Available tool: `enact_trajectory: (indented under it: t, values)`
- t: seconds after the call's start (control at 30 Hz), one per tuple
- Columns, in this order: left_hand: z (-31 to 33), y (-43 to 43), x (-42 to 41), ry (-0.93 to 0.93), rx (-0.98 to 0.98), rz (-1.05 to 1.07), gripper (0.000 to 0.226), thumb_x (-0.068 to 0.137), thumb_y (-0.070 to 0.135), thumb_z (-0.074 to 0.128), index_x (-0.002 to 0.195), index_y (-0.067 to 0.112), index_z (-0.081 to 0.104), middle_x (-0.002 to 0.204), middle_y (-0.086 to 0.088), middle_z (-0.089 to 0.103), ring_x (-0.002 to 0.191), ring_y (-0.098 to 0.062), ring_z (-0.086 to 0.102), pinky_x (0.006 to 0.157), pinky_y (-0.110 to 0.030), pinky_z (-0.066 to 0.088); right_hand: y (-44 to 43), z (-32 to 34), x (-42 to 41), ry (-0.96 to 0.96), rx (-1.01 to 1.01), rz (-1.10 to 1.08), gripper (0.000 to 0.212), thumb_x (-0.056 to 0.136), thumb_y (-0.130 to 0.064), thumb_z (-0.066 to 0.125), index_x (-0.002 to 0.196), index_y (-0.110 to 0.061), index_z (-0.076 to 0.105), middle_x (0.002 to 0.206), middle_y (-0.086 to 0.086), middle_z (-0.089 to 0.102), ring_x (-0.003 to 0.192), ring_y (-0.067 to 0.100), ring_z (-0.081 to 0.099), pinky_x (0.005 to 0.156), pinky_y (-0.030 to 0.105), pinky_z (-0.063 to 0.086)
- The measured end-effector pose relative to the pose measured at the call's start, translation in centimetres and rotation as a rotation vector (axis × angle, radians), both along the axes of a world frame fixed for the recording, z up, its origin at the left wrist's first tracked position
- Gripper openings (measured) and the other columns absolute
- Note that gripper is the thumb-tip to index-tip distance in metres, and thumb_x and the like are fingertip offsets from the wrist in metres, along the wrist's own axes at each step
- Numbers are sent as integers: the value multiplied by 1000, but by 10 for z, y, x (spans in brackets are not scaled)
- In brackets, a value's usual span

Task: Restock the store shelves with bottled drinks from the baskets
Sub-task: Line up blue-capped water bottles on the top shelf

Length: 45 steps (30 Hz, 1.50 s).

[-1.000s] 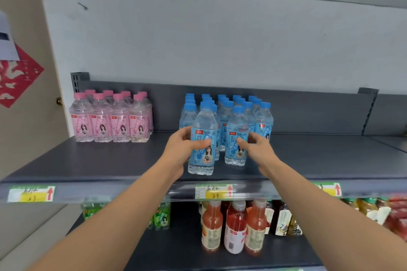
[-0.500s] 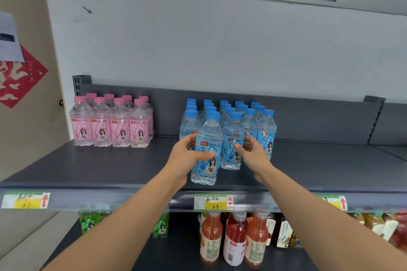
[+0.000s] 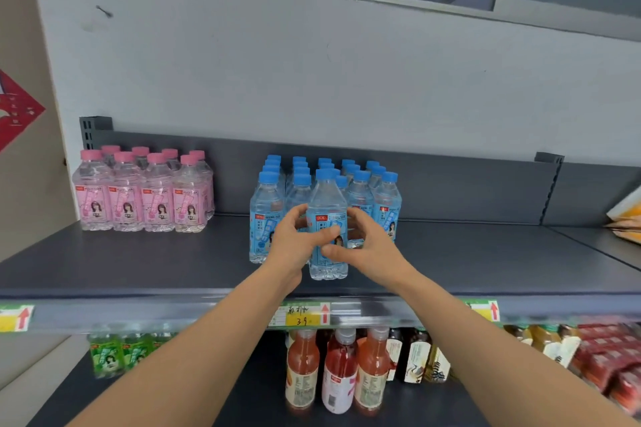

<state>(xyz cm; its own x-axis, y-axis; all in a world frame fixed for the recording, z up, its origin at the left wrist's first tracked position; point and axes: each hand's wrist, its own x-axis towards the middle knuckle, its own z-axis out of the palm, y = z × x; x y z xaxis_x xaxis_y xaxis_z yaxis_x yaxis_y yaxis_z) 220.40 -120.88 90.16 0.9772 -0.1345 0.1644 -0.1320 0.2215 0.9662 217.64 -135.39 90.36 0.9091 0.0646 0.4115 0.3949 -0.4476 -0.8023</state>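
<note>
A clear bottle with a blue cap and blue label stands upright on the grey top shelf, just in front of a block of several matching blue-capped bottles. My left hand grips its left side, thumb across the label. My right hand curls round its right side, thumb on the label's lower part. No basket is in view.
Several pink-capped bottles stand at the shelf's left. The lower shelf holds green bottles, orange and pink juice bottles, dark bottles and red packs. Orange packaging lies at far right. Price tags line the shelf edge.
My right hand left the neighbouring bottle and closed on the front bottle's right side. The bottle shifted right, in front of the block's middle. The camera swung slightly right.
</note>
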Motion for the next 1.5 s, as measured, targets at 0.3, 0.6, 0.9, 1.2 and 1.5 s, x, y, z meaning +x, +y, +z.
enact_trajectory:
  t: [0.3,0.6,0.9,1.2,1.5]
  values:
    - [-5,-18,3,-213,569,118,62,89,36,63,144,17,39,142,-1,44,129,-17,44,106,-34,39,-48,-9,9,-7,216,-201,56,76,-10,79,125,-22,54,115,-4,64,107,10,60,73,23,56]
    - [-10,-28,-2,-286,926,194,63,96,32,55,148,10,28,151,-6,33,139,-21,33,111,-35,30,-65,-21,38,97,244,-283,60,76,0,77,127,-22,52,115,0,64,104,18,63,71,30,59]
    - [-14,-29,-4,-287,907,166,66,96,32,55,150,9,24,156,-1,21,142,-18,27,112,-31,27,-55,-29,60,110,224,-308,68,75,-4,79,134,-21,51,116,1,61,106,20,61,84,43,58]
    - [-18,-36,-8,-286,928,164,65,97,28,53,150,8,21,156,-1,13,140,-18,29,110,-30,30,-54,-23,55,152,100,-387,60,77,-15,79,128,-16,48,123,1,61,108,17,60,91,39,54]
    - [-14,-32,-17,-267,955,145,64,96,27,54,149,7,24,156,-5,19,141,-22,28,112,-33,28,-58,-16,13,155,-92,-399,61,84,-23,73,137,-17,43,125,3,57,110,18,56,89,30,46]
